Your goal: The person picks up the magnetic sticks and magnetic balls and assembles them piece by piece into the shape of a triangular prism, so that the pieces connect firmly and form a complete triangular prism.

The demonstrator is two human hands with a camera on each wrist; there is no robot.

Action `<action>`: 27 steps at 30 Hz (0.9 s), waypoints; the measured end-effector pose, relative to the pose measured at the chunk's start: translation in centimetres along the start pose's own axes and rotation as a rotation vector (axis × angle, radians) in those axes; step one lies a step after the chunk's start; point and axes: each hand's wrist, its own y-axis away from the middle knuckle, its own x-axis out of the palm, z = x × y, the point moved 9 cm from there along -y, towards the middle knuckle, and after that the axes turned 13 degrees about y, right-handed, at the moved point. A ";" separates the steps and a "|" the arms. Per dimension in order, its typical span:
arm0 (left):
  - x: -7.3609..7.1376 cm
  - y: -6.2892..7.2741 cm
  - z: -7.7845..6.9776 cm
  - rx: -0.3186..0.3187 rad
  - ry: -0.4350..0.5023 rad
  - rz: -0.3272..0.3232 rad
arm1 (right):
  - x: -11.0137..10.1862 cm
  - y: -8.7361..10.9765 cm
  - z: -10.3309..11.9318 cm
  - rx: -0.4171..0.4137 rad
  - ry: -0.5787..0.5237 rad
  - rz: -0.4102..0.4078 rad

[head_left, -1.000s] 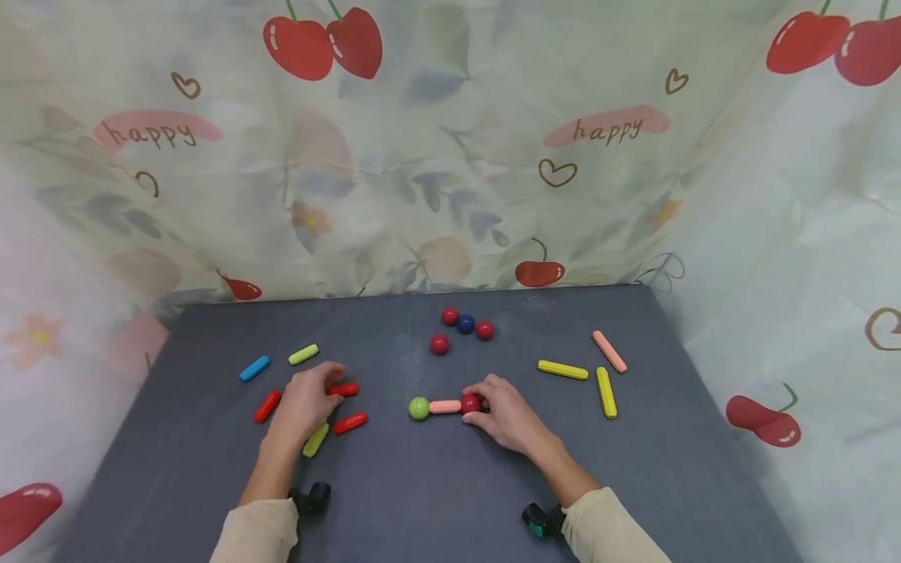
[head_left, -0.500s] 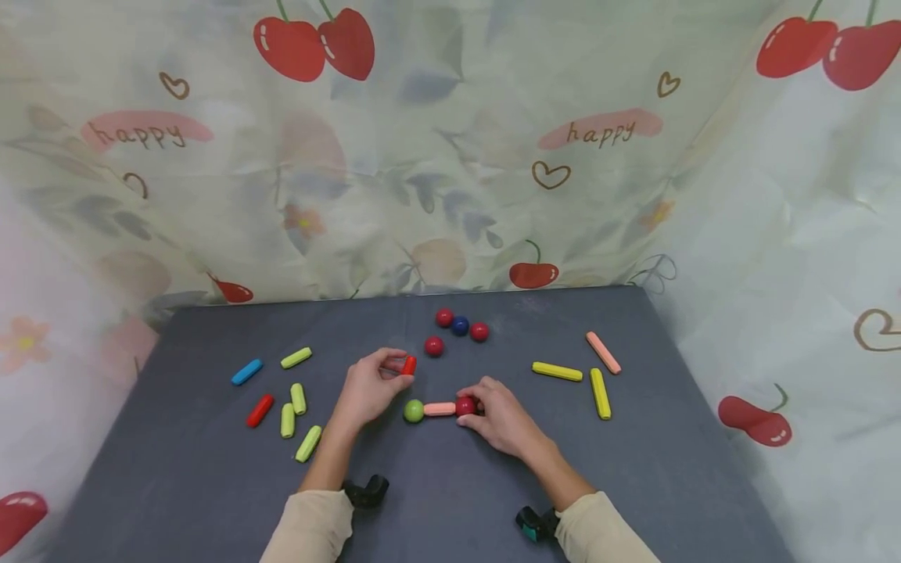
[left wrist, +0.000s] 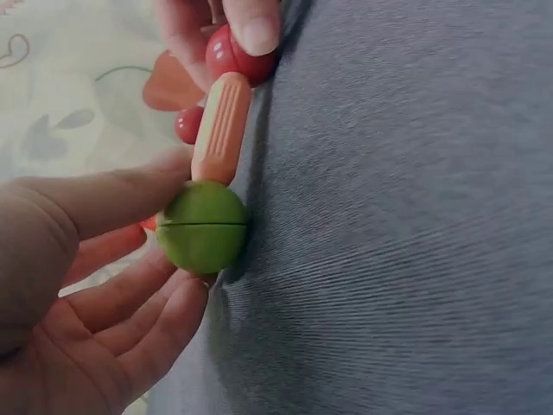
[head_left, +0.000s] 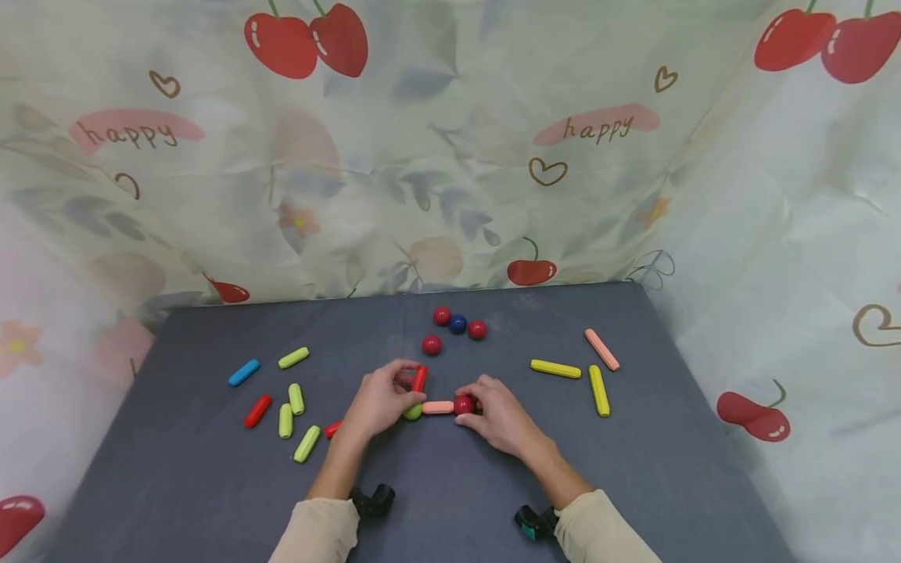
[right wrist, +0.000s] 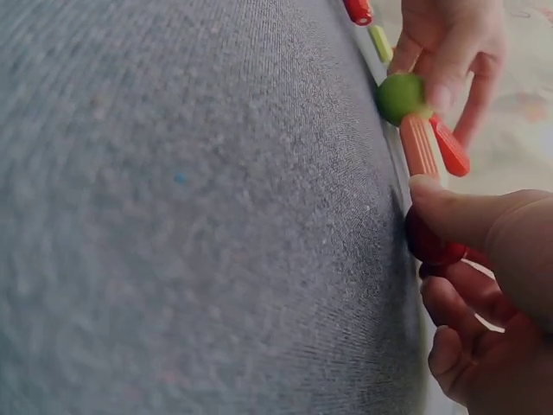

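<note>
In the head view my left hand [head_left: 383, 400] is at the left end of a short toy chain. Its thumb and fingers grip the green ball [left wrist: 204, 226], partly hiding it from the head camera. A red stick [head_left: 419, 378] stands out from that ball, angled away toward the back. From the green ball a pink stick [head_left: 438, 407] runs right to a dark red ball [head_left: 463, 404]. My right hand [head_left: 501, 413] pinches this red ball between thumb and fingers. The right wrist view shows the red stick [right wrist: 451, 149] beside the pink one, its end close against the green ball.
Left on the grey table [head_left: 450, 500] lie a blue stick [head_left: 244, 372], a red stick [head_left: 257, 411] and several light green sticks [head_left: 285, 421]. Another red stick [head_left: 333, 429] shows behind the left forearm. Red balls and a blue ball [head_left: 458, 324] sit at the back; yellow sticks [head_left: 556, 368] are right.
My left hand has picked up a red stick from the left group and carried it right to the green ball. The right hand keeps holding the red ball in place.
</note>
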 end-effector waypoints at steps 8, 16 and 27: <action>0.0 1.8 0.4 -0.009 -0.051 -0.032 | -1.1 -2.3 0.6 -0.004 -0.014 0.115; 0.5 3.0 -0.1 0.080 -0.084 -0.108 | -2.0 -9.4 1.8 -0.128 0.046 0.092; 0.7 2.9 0.2 0.078 -0.088 -0.114 | -1.1 -8.8 0.4 -0.074 -0.046 0.106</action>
